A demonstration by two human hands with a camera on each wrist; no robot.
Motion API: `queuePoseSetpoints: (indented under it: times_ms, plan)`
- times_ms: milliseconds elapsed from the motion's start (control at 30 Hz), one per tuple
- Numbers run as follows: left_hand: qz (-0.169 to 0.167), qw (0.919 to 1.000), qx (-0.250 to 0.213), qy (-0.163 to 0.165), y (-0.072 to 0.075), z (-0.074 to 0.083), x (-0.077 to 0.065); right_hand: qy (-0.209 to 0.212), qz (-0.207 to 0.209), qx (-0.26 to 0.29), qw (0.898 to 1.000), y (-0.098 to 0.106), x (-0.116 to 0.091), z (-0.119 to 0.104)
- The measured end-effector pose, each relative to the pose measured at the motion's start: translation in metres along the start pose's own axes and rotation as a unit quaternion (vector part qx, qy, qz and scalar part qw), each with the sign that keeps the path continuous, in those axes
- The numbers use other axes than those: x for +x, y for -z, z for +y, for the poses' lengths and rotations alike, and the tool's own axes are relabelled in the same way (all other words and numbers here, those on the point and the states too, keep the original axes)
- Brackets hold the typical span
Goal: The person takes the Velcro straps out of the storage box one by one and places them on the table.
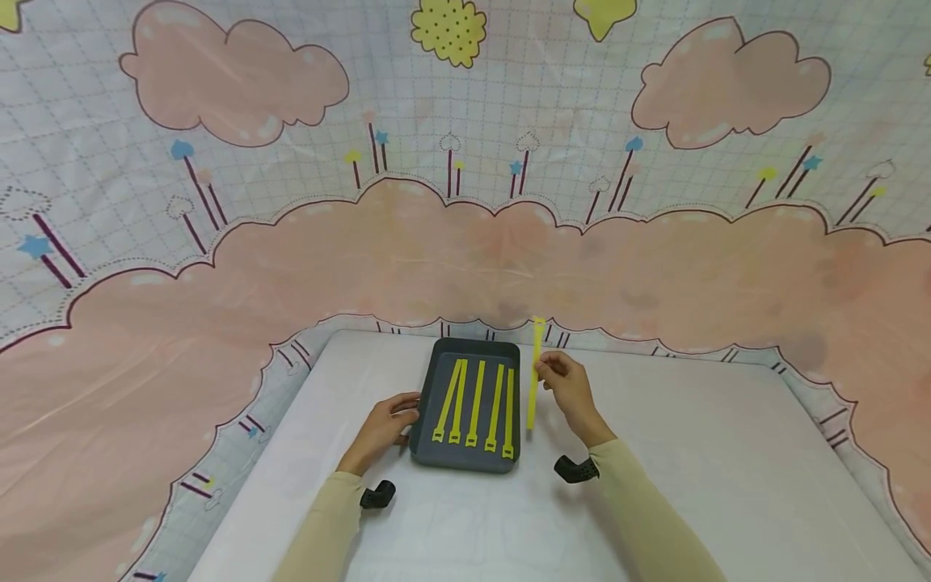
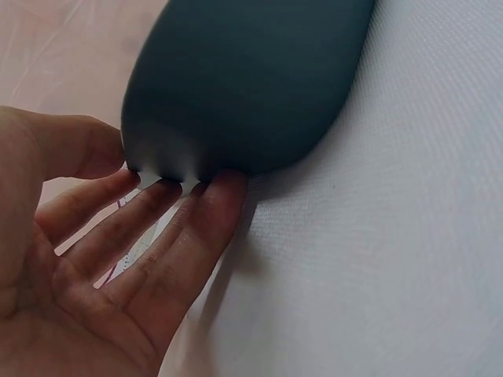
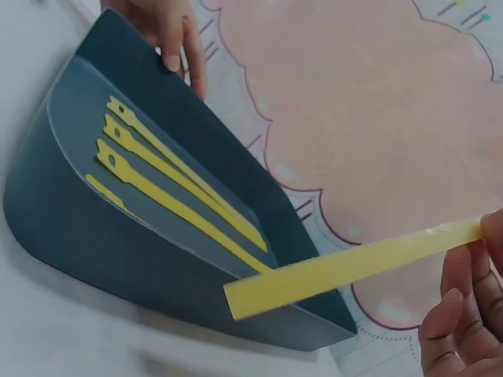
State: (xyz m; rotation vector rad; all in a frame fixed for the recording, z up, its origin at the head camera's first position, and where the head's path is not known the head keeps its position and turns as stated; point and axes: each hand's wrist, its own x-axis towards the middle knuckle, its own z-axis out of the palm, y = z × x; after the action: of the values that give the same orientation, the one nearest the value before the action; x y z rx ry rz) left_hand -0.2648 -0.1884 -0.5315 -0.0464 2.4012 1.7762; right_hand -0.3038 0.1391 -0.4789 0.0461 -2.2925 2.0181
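My right hand [image 1: 570, 392] pinches a yellow hook-and-loop cable tie [image 1: 532, 408] between thumb and fingertips. In the head view the strip stands long and straight beside the right wall of a dark grey tray [image 1: 465, 461]. Seen from the right wrist, the tie [image 3: 338, 271] crosses in front of the tray's wall. Several more yellow cable ties [image 1: 474, 404] lie lengthwise inside the tray, their slotted heads toward the near end. My left hand [image 1: 381, 428] is at the tray's left side; in the left wrist view its fairly straight fingers [image 2: 145, 236] touch the outer wall.
The tray stands on a white-covered table [image 1: 691, 469]. Behind rises a patterned cloth backdrop [image 1: 465, 259] with pink clouds, meeting the table's back edge. A black wrist-worn device [image 1: 378, 495] sits by the left sleeve and another black device [image 1: 576, 469] by the right.
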Motion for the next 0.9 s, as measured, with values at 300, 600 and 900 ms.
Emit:
queuePoseSetpoints:
  times_ms: [300,600,900]
  plan:
    - [-0.001,1.0000,0.000,0.004,0.000,0.000,0.001,-0.076,-0.017,0.009,0.997,0.003,0.006,0.015]
    - [0.000,1.0000,-0.004,0.005,0.001,0.002,0.001,-0.129,-0.030,-0.006,0.991,0.000,0.015,0.030]
    - [0.006,1.0000,0.006,0.005,-0.001,0.005,-0.004,-0.144,-0.035,-0.010,0.989,0.000,0.022,0.048]
